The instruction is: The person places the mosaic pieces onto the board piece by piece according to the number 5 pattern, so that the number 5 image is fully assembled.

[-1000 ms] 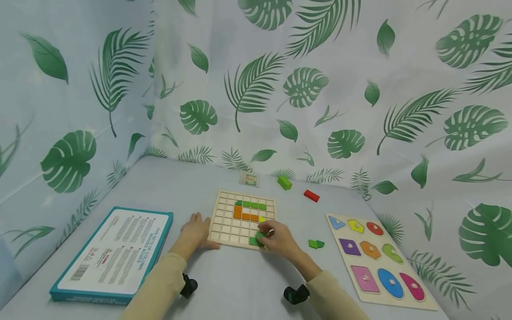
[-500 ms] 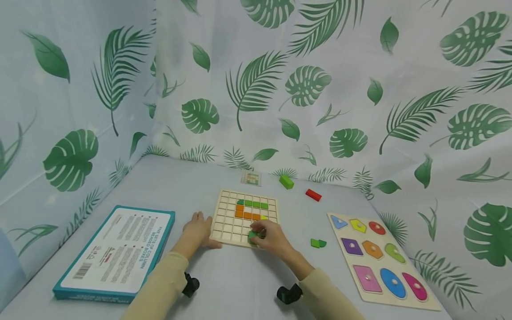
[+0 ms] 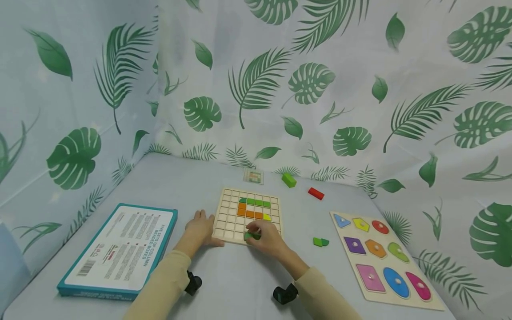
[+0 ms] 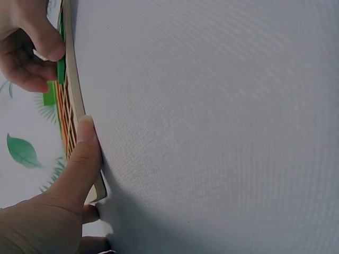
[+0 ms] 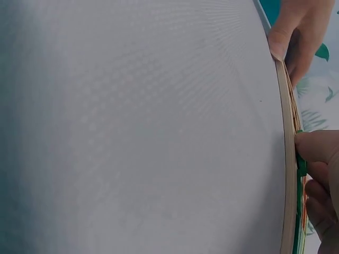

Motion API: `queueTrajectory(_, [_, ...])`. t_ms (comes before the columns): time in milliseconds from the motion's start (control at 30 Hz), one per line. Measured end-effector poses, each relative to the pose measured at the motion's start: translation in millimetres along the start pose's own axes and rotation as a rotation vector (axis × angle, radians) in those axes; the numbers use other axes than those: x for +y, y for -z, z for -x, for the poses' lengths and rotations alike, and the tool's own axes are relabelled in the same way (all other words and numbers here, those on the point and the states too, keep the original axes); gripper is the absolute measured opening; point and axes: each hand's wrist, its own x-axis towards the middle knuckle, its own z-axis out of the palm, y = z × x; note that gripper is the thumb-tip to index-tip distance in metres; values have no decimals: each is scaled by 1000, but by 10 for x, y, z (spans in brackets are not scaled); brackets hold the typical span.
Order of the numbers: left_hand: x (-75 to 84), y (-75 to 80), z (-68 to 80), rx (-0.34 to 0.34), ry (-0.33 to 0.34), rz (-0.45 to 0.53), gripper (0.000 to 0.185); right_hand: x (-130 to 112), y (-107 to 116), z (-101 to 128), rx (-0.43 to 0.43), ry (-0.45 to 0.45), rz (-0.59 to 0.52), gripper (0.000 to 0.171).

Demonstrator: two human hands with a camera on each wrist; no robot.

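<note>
A square wooden grid board (image 3: 230, 218) lies on the table, with green, orange and yellow tiles in several of its cells. My left hand (image 3: 198, 229) rests against its near left corner, thumb along the front edge and fingers by the left side. At the front row, my right hand (image 3: 267, 238) pinches a dark green tile (image 5: 302, 165) between thumb and fingers, low over the board. Another green piece (image 5: 298, 211) lies beside it along the front edge in the right wrist view. My right fingers partly cover these front cells.
A teal-edged box (image 3: 120, 251) lies left. On the right are a knobbed shape puzzle (image 3: 352, 266) and two small green tiles (image 3: 320, 242). Behind the board are a small pattern card (image 3: 254, 176), a green block (image 3: 289, 180) and a red block (image 3: 316, 193).
My right hand has moved left along the board's front row with the green tile, uncovering the yellow tile. My left hand has stayed at the board's corner.
</note>
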Motion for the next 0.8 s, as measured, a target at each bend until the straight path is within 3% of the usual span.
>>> queueTrajectory(400, [16, -19, -49, -2, 7, -12, 94, 11, 71, 26, 6, -61, 25, 29])
queueTrajectory(800, [15, -24, -33, -5, 6, -27, 92, 334, 443, 303, 152, -103, 26, 24])
